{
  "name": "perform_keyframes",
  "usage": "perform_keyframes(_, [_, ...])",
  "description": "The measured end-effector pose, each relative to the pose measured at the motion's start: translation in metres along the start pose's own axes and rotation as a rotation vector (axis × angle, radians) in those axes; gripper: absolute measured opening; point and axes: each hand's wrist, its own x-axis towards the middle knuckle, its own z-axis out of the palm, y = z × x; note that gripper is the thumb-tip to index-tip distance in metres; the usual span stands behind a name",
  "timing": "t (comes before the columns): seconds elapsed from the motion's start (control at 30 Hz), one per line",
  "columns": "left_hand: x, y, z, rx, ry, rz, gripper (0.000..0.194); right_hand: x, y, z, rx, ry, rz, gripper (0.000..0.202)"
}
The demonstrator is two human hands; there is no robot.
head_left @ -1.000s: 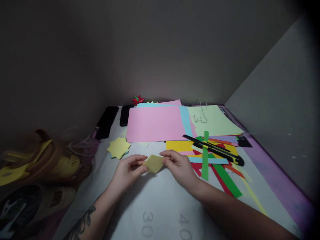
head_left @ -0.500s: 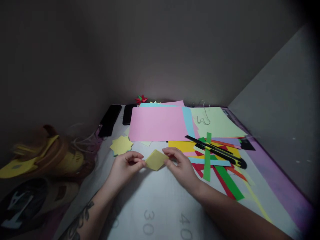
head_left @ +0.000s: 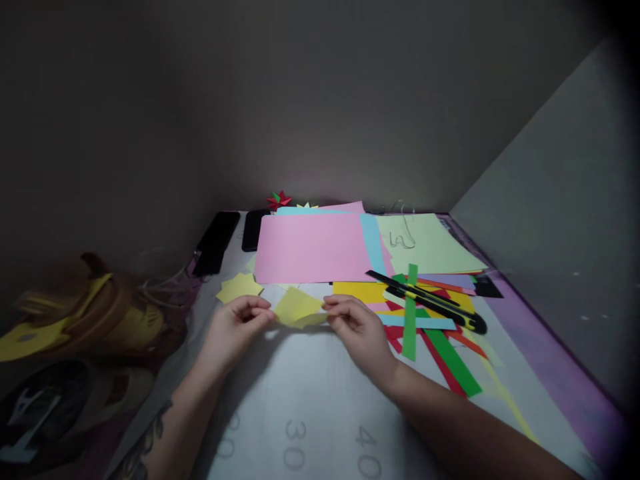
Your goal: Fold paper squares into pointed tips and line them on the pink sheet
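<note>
A small piece of yellow paper (head_left: 299, 307) is stretched between my two hands, held just above the white table surface. My left hand (head_left: 239, 328) pinches its left corner between thumb and fingers. At the opposite corner my right hand (head_left: 357, 330) has the paper in a similar pinch. The paper looks partly unfolded, with its lower edge curving toward me. Beyond my left hand lies a yellow star-shaped paper (head_left: 239, 287), its lower part hidden by the hand.
Pink sheets (head_left: 310, 247) and pale green sheets (head_left: 425, 240) lie at the back. A black-and-yellow utility knife (head_left: 440, 303) rests on coloured strips at right. Two dark phone-like objects (head_left: 220, 233) sit back left. A red-green paper star (head_left: 279, 199) stands by the wall.
The yellow paper was a compact diamond and now looks wider and looser, partly opened. My left hand has shifted slightly left and up. The view has shifted a little.
</note>
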Motion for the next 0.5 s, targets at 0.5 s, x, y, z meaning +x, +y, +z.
perform_keyframes(0.5, [-0.018,-0.002,0.017,0.626,-0.059,0.835,0.041,-0.002,-0.012,0.001,-0.169,0.02,-0.326,0.021])
